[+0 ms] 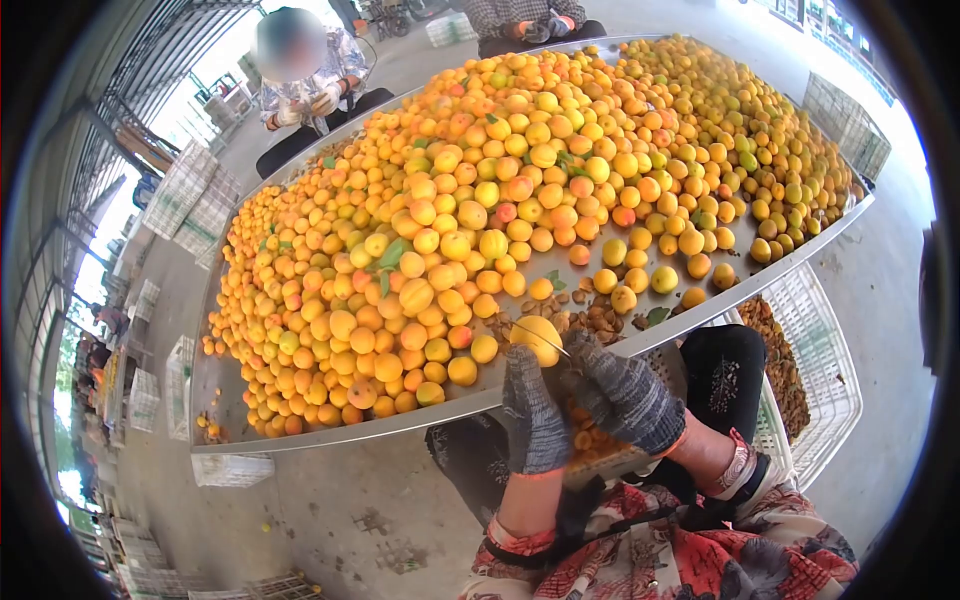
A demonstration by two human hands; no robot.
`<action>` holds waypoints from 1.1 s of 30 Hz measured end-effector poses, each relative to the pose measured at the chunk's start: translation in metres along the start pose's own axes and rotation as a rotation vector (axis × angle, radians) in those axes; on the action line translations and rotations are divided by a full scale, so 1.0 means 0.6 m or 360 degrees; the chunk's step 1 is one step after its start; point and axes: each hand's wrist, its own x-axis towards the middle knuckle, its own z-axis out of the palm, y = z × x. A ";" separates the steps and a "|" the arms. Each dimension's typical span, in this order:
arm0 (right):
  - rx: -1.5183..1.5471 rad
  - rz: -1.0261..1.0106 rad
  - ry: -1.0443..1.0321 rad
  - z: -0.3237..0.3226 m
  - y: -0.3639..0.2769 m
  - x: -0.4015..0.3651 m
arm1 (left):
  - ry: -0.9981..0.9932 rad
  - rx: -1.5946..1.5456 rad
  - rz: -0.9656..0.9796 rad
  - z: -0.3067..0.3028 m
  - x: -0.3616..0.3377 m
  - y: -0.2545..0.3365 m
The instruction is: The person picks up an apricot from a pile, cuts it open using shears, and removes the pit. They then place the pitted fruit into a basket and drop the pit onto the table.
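Note:
My left hand [535, 415], in a grey knit glove, is closed round the lower left side of a yellow-orange apricot [534, 343] at the near edge of the metal table. Beside it my right hand [628, 397], gloved the same way, is closed on a thin, wire-like metal tool that reaches to the apricot; its handle is hidden in the glove. Behind both hands lie brown apricot stones [597, 318] and a broad heap of apricots [440, 230] with a few green leaves.
The table's raised metal rim [745, 290] runs just before my hands. A white plastic crate [825, 350] with brown pieces stands at my right. Two people sit across the table, one with gloved hands [325, 100]. Stacked crates [190, 195] stand at the left.

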 end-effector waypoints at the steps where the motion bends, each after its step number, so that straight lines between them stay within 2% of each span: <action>1: 0.0359 0.0132 -0.0024 -0.005 -0.001 0.001 | 0.0004 -0.0008 -0.0040 -0.007 0.004 -0.002; 2: 0.0723 0.0274 -0.0041 -0.009 -0.003 -0.001 | 0.0008 -0.0008 -0.0090 -0.016 0.006 -0.004; 3: 0.0727 0.0282 -0.0036 -0.016 -0.004 -0.001 | 0.0009 -0.0001 -0.0097 -0.027 0.006 -0.003; 5: 0.0351 0.0026 -0.0156 -0.033 -0.001 0.005 | -0.0201 0.0380 0.0012 -0.042 0.007 0.002; 6: 0.0349 0.0024 -0.0153 -0.033 0.002 0.003 | -0.0205 0.0381 0.0013 -0.038 0.008 0.004; 8: 0.0248 -0.0015 -0.0181 -0.028 0.013 0.000 | -0.0219 0.0561 0.0598 -0.031 0.009 0.009; 9: 0.0257 -0.0019 -0.0186 -0.028 0.021 -0.006 | -0.0209 0.0566 0.0600 -0.039 0.010 0.007; 11: 0.0731 0.0201 -0.0577 -0.036 0.035 -0.016 | -0.0409 0.0725 0.0685 -0.055 0.019 0.008; 12: 0.0726 0.0207 -0.0571 -0.042 0.033 -0.015 | -0.0417 0.0722 0.0681 -0.057 0.018 0.013; 14: -0.0068 -0.0126 -0.0627 -0.055 0.023 -0.007 | -0.0680 0.0607 0.0392 -0.055 0.013 0.033; 15: -0.0066 -0.0126 -0.0625 -0.051 0.027 -0.006 | -0.0680 0.0610 0.0392 -0.055 0.014 0.040; 17: 0.0394 -0.0024 -0.0425 -0.036 0.039 -0.004 | -0.0692 0.0784 0.0372 -0.054 0.018 0.051; 18: 0.0397 -0.0026 -0.0421 -0.039 0.034 -0.001 | -0.0693 0.0789 0.0374 -0.049 0.015 0.045; 20: -0.0390 -0.0425 -0.0342 -0.046 0.014 0.012 | -0.0247 0.0557 0.0469 -0.031 0.009 0.021; 21: -0.0385 -0.0424 -0.0331 -0.039 0.003 0.016 | -0.0251 0.0568 0.0471 -0.024 0.008 0.017; 23: -0.0189 -0.0182 -0.0130 -0.016 -0.024 0.016 | 0.0007 0.0068 0.0319 -0.006 0.004 0.013; 24: -0.0189 -0.0182 -0.0136 -0.009 -0.034 0.011 | 0.0011 0.0064 0.0317 0.007 -0.001 0.016; 26: 0.0131 0.0252 -0.0068 -0.001 -0.046 0.003 | -0.0155 -0.0322 0.0234 0.030 -0.011 0.025; 27: 0.0132 0.0255 -0.0068 -0.002 -0.041 0.003 | -0.0153 -0.0320 0.0232 0.025 -0.009 0.023; 29: 0.0014 0.0097 -0.0108 -0.007 -0.025 0.002 | -0.0305 -0.0223 -0.0013 0.002 0.003 0.016; 30: 0.0012 0.0101 -0.0103 -0.012 -0.022 0.003 | -0.0310 -0.0221 -0.0017 -0.004 0.006 0.010; 32: -0.0315 -0.0216 -0.0090 -0.020 -0.019 0.005 | -0.0458 0.0281 0.0148 -0.019 0.012 -0.002; 33: -0.0311 -0.0216 -0.0089 -0.019 -0.019 0.005 | -0.0456 0.0285 0.0147 -0.020 0.011 -0.002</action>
